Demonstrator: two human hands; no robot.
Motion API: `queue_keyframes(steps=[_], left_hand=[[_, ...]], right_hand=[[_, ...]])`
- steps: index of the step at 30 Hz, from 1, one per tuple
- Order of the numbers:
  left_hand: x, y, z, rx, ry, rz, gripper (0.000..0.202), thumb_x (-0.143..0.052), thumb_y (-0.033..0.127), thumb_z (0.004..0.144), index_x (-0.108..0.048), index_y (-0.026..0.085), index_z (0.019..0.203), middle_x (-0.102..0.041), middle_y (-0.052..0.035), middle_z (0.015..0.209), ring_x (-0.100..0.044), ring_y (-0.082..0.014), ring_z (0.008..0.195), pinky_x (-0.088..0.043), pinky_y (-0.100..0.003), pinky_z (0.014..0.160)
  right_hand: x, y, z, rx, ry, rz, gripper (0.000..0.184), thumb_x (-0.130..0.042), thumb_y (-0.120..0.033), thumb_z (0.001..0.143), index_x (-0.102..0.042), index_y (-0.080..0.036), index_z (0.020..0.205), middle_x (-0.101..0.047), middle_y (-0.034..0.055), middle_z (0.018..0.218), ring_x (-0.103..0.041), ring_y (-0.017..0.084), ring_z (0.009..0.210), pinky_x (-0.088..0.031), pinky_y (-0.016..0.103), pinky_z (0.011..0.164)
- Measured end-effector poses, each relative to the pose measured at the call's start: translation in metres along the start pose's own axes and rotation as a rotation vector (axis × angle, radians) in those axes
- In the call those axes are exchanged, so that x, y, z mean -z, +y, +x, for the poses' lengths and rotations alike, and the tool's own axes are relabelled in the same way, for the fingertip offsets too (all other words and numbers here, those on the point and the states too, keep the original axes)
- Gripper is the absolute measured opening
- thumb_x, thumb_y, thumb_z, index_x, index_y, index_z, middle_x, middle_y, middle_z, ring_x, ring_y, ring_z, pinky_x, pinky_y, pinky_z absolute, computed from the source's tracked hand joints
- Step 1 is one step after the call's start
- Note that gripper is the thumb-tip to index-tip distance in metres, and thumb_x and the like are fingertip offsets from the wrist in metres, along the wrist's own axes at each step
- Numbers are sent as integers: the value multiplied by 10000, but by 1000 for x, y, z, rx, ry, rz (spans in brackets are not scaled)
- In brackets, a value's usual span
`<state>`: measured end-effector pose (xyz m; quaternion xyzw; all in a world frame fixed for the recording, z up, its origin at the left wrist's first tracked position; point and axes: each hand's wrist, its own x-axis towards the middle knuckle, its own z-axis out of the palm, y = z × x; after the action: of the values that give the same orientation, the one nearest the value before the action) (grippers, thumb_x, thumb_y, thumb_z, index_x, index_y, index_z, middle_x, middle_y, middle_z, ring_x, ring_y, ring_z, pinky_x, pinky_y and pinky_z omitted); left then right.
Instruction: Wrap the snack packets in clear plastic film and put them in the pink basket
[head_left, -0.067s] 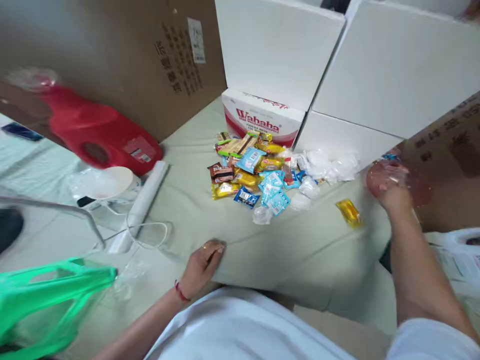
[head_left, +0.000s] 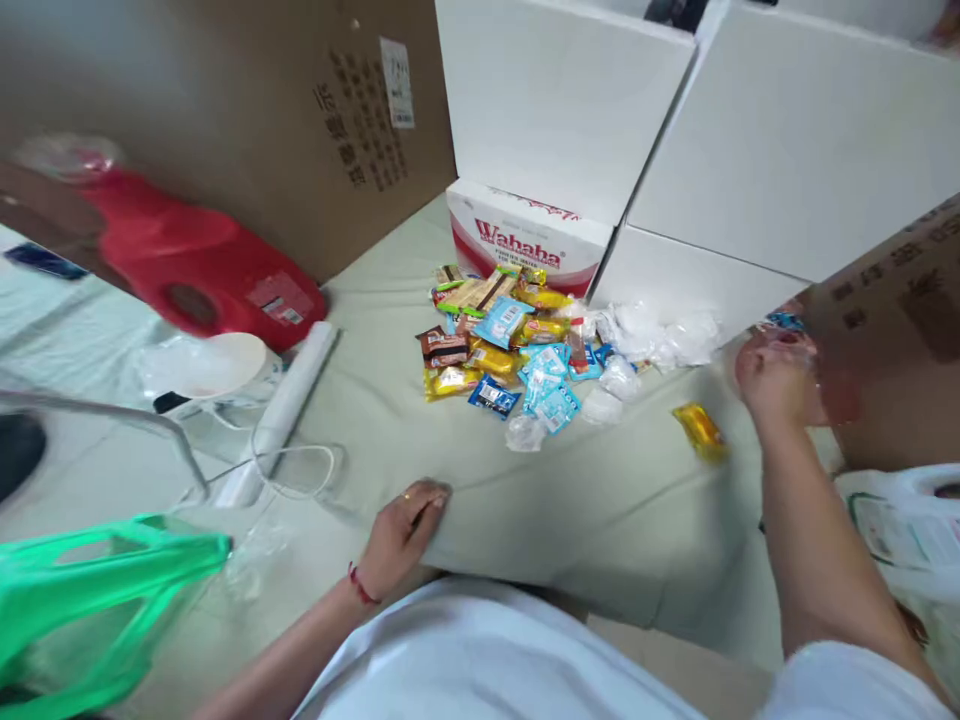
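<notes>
Reddish container blurred, partly hidden by right hand.

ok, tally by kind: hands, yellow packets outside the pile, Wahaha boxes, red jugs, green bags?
Left hand, right hand: 2
Yellow packet: 1
Wahaha box: 1
Red jug: 1
Green bag: 1
Total: 6

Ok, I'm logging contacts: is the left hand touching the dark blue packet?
Apart: the head view shows pale cloth between the left hand and the dark blue packet.
</notes>
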<state>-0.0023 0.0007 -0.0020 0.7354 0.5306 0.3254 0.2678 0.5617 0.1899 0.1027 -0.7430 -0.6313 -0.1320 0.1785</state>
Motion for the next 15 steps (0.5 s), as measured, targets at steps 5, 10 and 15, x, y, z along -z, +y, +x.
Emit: queue_keyframes(steps=[5,10,15], left_hand=[[-1,-3,-1,8,-4,-33,236,-488,274,1031,-706,206,973,-747,-36,936,-706,-161,856,-551,-258,797],[-3,0,-3,23,10,-77,234,-475,259,1030,-691,200,962,-727,-46,928,-688,-160,857,-533,-269,802],[3,1,-6,151,10,-236,276,-482,333,1023,-711,193,957,-689,-50,871,-638,-163,798,-507,-279,741]], right_hand=[[-36,-86,23,39,26,145,336,-459,-258,983,-726,-166,1165,-734,143,1065,-659,259,968,-449,343,843],[-67,-146,60,-191,-74,70,412,-631,-251,904,-663,-199,1311,-651,148,1270,-632,238,949,-431,329,809],[-49,-148,70,-281,-3,79,280,-526,-222,939,-747,-151,1095,-683,152,1095,-622,229,908,-432,336,797]])
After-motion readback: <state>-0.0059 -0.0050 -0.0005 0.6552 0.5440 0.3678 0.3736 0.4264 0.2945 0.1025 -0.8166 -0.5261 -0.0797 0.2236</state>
